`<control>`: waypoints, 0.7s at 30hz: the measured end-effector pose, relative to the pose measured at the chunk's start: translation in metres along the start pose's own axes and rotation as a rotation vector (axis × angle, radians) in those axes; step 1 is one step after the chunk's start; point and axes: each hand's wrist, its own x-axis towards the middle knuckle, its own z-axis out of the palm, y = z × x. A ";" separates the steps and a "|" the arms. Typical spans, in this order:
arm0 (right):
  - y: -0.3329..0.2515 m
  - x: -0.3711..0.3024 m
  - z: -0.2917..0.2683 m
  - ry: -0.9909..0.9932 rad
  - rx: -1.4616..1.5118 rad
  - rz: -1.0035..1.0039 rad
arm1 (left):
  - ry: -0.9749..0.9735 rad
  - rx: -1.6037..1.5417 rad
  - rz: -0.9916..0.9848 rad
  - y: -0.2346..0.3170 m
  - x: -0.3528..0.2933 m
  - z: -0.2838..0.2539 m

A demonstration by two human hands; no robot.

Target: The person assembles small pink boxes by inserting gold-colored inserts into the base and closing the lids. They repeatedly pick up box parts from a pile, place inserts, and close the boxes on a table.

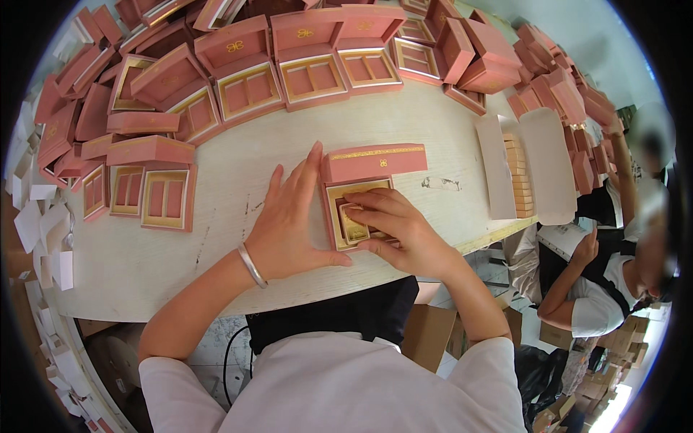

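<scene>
While your left hand [289, 231] is resting spread and unclenched just beside a pink hinged gift box [375, 162], your right hand [401, 227] is curving over a gold rectangular piece [355, 226] inside it; whether those fingers are gripping, I cannot tell. The gift box is lying open on the pale table [433, 123]. Rightward, a white carton [548, 166] is holding stacked tan boxes [520, 173]; open pink boxes [307, 40] are lining the far edge.

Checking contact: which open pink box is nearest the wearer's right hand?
The pink gift box beside the left hand, right hand reaching inside; other pink boxes stand farther off.
</scene>
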 end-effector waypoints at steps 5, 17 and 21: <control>-0.004 0.004 0.007 0.048 0.132 0.188 | 0.011 0.135 0.018 -0.006 0.000 0.003; 0.015 0.004 0.002 -0.005 0.072 0.007 | 0.007 0.084 0.030 -0.007 0.001 0.003; 0.012 0.008 -0.001 -0.045 -0.005 -0.036 | 0.025 0.059 0.010 -0.006 0.002 0.004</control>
